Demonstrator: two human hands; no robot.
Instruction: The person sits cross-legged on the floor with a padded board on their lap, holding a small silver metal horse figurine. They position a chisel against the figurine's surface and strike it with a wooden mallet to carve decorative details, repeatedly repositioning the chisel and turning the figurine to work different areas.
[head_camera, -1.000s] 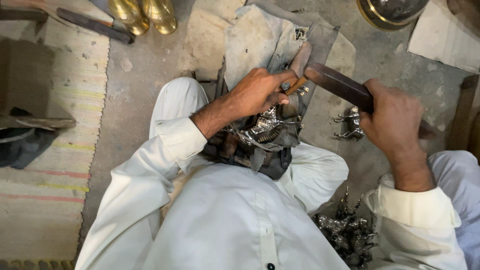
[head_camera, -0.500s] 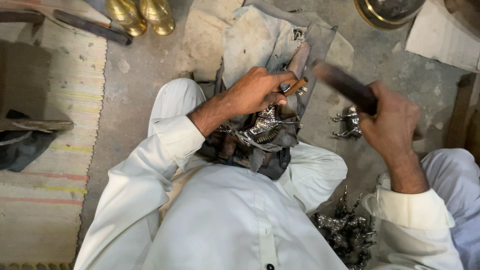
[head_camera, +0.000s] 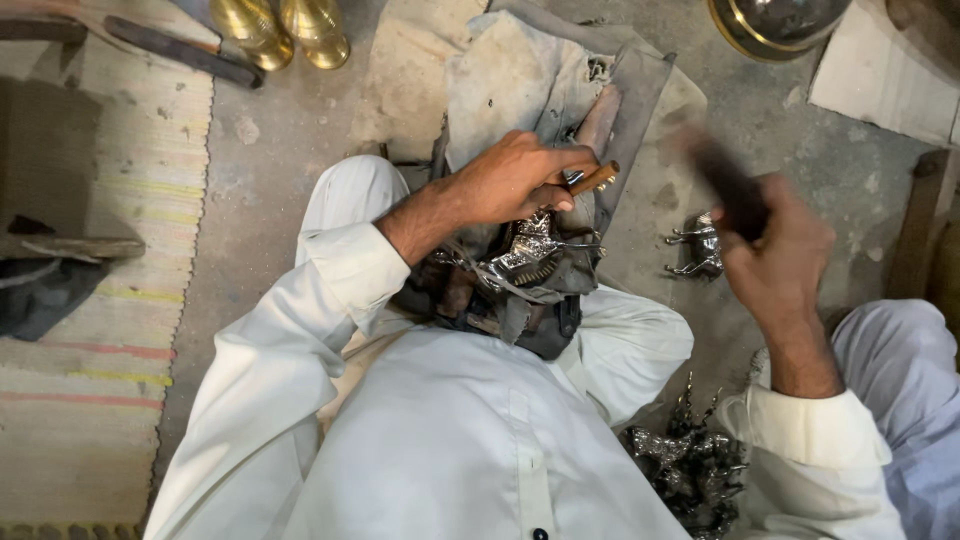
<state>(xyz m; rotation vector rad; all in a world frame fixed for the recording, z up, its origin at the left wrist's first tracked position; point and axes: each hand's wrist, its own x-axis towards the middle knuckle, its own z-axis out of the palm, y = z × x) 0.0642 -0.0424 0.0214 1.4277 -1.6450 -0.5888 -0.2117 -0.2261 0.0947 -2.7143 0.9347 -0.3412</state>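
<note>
My left hand (head_camera: 515, 180) grips a short brown chisel (head_camera: 592, 180) and presses it against a shiny silver metal figurine (head_camera: 528, 248) that rests on dark rags in my lap. My right hand (head_camera: 775, 262) is raised to the right, closed around the dark handle of a hammer (head_camera: 728, 185), which is blurred by motion and lifted away from the chisel. A second small silver animal figurine (head_camera: 700, 246) stands on the ground between the two hands.
A pile of silver figurines (head_camera: 690, 470) lies by my right knee. Grey cloth (head_camera: 520, 70) is spread ahead. Two brass vessels (head_camera: 280, 30) and a dark tool (head_camera: 185, 50) lie at top left, a striped mat (head_camera: 90, 250) left, a brass-rimmed bowl (head_camera: 775, 25) top right.
The hammer in my right hand has swung up and back to the right, away from the chisel. My left hand has kept the chisel on the figurine.
</note>
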